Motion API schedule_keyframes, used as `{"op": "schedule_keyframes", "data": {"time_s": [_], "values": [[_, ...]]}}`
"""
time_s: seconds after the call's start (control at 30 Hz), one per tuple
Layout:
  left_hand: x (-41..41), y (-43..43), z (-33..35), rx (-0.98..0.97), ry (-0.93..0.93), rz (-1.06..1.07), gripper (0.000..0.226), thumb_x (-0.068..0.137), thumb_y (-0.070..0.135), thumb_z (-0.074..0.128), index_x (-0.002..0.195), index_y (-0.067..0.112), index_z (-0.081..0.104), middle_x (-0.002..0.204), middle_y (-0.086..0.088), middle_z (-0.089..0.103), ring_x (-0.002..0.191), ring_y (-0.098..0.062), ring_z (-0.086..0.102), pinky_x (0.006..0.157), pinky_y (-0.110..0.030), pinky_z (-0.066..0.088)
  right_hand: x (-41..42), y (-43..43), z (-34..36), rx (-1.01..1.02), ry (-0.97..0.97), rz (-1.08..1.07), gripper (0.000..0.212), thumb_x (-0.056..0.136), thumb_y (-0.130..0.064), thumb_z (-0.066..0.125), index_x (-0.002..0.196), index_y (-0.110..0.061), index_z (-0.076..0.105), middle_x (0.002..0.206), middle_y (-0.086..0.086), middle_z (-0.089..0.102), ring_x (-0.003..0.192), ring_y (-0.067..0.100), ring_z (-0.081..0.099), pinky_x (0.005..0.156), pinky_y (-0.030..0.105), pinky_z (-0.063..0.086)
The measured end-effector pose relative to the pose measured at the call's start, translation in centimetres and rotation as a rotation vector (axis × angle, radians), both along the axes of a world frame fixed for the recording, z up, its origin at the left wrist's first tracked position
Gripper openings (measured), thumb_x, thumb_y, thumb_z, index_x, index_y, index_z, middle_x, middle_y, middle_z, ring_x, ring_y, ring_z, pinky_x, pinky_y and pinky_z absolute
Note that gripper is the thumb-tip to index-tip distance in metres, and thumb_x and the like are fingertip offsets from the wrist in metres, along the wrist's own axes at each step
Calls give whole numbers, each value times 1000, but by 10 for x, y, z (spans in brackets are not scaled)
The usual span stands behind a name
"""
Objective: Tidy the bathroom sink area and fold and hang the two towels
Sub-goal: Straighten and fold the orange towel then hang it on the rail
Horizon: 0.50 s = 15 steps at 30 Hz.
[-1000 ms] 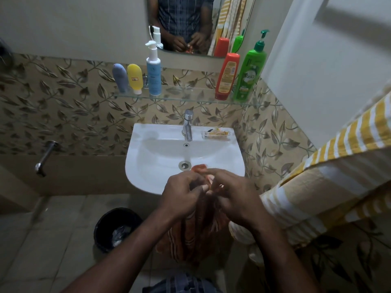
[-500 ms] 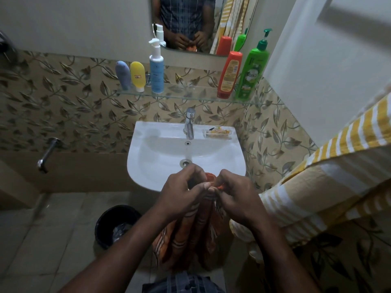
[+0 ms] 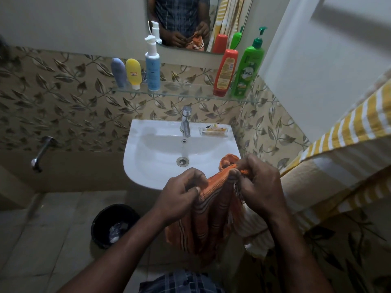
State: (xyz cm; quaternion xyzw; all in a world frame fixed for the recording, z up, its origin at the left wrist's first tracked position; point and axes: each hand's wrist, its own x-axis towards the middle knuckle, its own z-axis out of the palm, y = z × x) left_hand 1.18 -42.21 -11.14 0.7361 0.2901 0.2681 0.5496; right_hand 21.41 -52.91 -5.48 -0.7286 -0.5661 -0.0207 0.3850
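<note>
An orange striped towel hangs down in front of the white sink. My left hand pinches its top edge on the left, and my right hand grips the bunched corner on the right, just over the sink's front rim. A yellow and white striped towel hangs on the right wall, with its lower end behind my right wrist. Bottles stand on the glass shelf above the sink.
A tap and a soap dish sit at the sink's back. The shelf holds a grey tube, a yellow tube, a blue pump bottle, a red bottle and a green bottle. A black bin stands on the floor at left.
My hands have moved apart, stretching the orange towel's top edge between them. My right hand has lifted its corner up and to the right.
</note>
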Motion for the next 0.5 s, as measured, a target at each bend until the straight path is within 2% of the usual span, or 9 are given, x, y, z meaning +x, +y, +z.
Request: {"op": "schedule_keyframes", "data": {"time_s": [0.17,0.27,0.43,0.5], "values": [[4,-4,1,81,-23,2,39,80,2,44,99,28,67,91,14,75,85,-9,73,72,-16,52,1,-4,5,20,15,-6,19,88,-11,82,83,-16,65,69,-17,58,66,5,56,55,25,43],[7,-3,2,134,-15,-3,40,77,4,43,99,25,70,91,16,75,87,-5,71,72,-11,49,-1,-4,8,29,6,6,18,88,-13,82,84,-16,66,72,-10,64,65,9,58,55,34,47],[11,-2,0,101,21,53,37,88,-4,56,100,27,74,88,21,76,87,2,71,70,-10,47,-3,-4,12,38,7,21,17,87,-12,84,85,-16,67,75,-10,67,70,10,61,56,23,45],[11,-1,-1,73,40,35,22,92,9,66,98,29,74,88,19,77,85,0,72,73,-17,53,-2,-4,14,44,12,14,18,88,-11,84,84,-16,67,74,-14,65,70,9,62,55,18,44]]}}
